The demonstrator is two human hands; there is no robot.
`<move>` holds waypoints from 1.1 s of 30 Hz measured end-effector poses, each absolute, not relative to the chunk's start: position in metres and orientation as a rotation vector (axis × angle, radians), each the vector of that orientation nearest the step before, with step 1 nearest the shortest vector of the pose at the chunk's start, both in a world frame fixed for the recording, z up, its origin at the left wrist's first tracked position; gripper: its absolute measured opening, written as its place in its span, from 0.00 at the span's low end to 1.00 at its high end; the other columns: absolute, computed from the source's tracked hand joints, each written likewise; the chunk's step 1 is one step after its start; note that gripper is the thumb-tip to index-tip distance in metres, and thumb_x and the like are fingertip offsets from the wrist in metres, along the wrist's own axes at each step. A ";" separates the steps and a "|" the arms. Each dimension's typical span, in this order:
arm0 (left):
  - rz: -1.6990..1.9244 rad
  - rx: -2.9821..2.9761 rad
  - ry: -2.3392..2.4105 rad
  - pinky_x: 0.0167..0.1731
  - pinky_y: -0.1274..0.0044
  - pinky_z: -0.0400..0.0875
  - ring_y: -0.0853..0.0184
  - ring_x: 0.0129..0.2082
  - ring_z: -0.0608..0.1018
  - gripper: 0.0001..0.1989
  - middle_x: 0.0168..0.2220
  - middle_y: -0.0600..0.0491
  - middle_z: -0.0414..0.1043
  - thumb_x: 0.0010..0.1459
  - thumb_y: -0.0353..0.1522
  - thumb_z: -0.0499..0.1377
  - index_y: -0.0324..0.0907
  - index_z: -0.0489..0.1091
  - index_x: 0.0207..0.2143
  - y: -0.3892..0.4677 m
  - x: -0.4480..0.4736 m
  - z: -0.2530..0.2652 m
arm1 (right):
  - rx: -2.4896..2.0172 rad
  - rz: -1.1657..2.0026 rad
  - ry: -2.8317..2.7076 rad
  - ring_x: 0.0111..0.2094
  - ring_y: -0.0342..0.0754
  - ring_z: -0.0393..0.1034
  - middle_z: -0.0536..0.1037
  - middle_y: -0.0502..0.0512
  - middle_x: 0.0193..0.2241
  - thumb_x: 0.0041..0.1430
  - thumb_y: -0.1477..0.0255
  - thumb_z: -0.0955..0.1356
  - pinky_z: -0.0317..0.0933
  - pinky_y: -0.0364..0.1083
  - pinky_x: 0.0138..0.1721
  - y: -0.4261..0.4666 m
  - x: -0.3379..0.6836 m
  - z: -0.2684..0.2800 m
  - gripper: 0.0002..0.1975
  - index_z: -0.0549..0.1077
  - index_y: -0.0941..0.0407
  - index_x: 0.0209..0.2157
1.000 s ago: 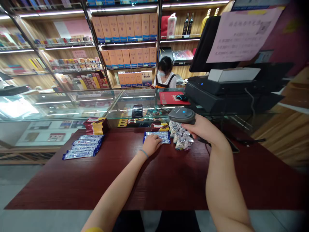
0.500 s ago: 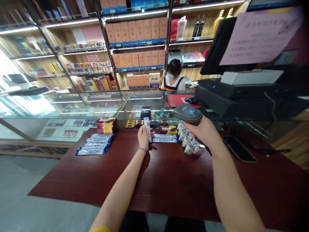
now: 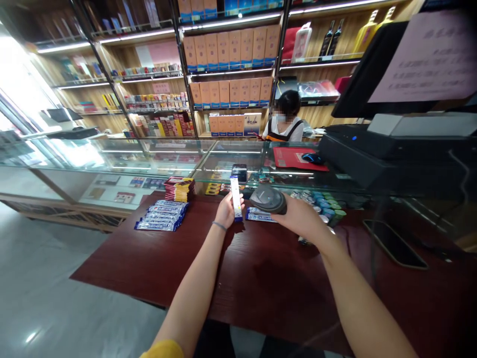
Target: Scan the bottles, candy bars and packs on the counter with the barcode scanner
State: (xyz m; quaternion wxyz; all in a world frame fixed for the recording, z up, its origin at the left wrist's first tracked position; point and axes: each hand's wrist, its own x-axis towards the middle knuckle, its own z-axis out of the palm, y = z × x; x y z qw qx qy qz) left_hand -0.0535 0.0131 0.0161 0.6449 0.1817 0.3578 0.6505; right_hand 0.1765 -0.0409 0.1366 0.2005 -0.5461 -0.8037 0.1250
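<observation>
My left hand (image 3: 225,211) is closed on a slim blue-and-white snack packet (image 3: 236,199), held upright above the dark red table. In my right hand (image 3: 301,219) is a dark barcode scanner (image 3: 267,199), its head close to the packet's right side. Beneath the scanner lie similar blue-and-silver packets (image 3: 257,215), partly covered by it. To the left, several more such packets (image 3: 162,215) form an overlapping pile. Behind that pile stands a stack of red-and-yellow chocolate boxes (image 3: 179,189). Small jars or cans (image 3: 324,204) stand in rows behind my right hand, partly hidden.
A glass counter (image 3: 179,154) runs along the table's back edge. On it are a mouse (image 3: 312,158), a red mat (image 3: 286,158) and a monitor (image 3: 357,74). A phone (image 3: 395,243) lies at right. A person (image 3: 286,119) sits behind the counter.
My right hand has brought the scanner left and down, nearer the packet. The packet's plain white side now faces me, where printed marks showed before. The whole view has shifted.
</observation>
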 end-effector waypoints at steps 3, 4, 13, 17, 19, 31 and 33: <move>1.511 0.436 0.818 0.33 0.77 0.79 0.70 0.31 0.80 0.13 0.43 0.45 0.80 0.70 0.36 0.57 0.37 0.74 0.48 0.013 -0.056 0.022 | -1.481 0.356 -2.218 0.47 0.66 0.79 0.84 0.62 0.46 0.56 0.63 0.71 0.68 0.53 0.41 -0.043 0.171 0.136 0.28 0.72 0.53 0.58; 1.540 0.457 0.820 0.35 0.76 0.79 0.69 0.32 0.81 0.12 0.44 0.45 0.80 0.69 0.36 0.58 0.37 0.74 0.47 0.012 -0.058 0.025 | -1.474 0.354 -2.207 0.47 0.66 0.79 0.84 0.62 0.46 0.56 0.63 0.71 0.68 0.53 0.41 -0.044 0.169 0.135 0.29 0.71 0.53 0.59; 1.894 1.058 1.238 0.52 0.72 0.75 0.63 0.49 0.81 0.19 0.48 0.50 0.80 0.60 0.34 0.67 0.46 0.77 0.54 -0.025 -0.136 0.042 | -1.385 0.355 -2.201 0.41 0.64 0.80 0.84 0.58 0.38 0.54 0.62 0.72 0.66 0.50 0.36 -0.062 0.127 0.123 0.27 0.69 0.50 0.55; 1.742 1.479 1.714 0.60 0.65 0.71 0.58 0.54 0.79 0.16 0.52 0.48 0.79 0.60 0.32 0.66 0.45 0.78 0.51 -0.070 -0.205 0.030 | -1.409 0.304 -2.268 0.37 0.63 0.80 0.83 0.58 0.32 0.55 0.61 0.71 0.62 0.49 0.32 -0.068 0.110 0.114 0.22 0.70 0.52 0.51; 1.542 1.725 1.912 0.61 0.63 0.69 0.57 0.56 0.78 0.15 0.53 0.47 0.79 0.63 0.32 0.63 0.45 0.77 0.52 -0.097 -0.237 0.025 | -1.385 0.297 -2.289 0.34 0.62 0.80 0.82 0.55 0.30 0.55 0.61 0.71 0.61 0.48 0.31 -0.072 0.102 0.108 0.21 0.70 0.50 0.49; 0.774 2.265 2.280 0.62 0.60 0.66 0.56 0.58 0.76 0.16 0.57 0.48 0.77 0.70 0.34 0.53 0.47 0.74 0.55 -0.182 -0.326 -0.011 | -1.361 0.312 -2.471 0.35 0.61 0.79 0.83 0.57 0.32 0.59 0.61 0.70 0.55 0.47 0.29 -0.087 0.071 0.088 0.23 0.69 0.52 0.54; 0.750 2.280 2.282 0.62 0.60 0.66 0.57 0.59 0.76 0.15 0.56 0.48 0.78 0.71 0.34 0.53 0.47 0.74 0.55 -0.182 -0.328 -0.015 | -1.381 0.320 -2.491 0.35 0.60 0.79 0.83 0.57 0.32 0.59 0.61 0.70 0.54 0.47 0.30 -0.087 0.070 0.086 0.24 0.69 0.52 0.55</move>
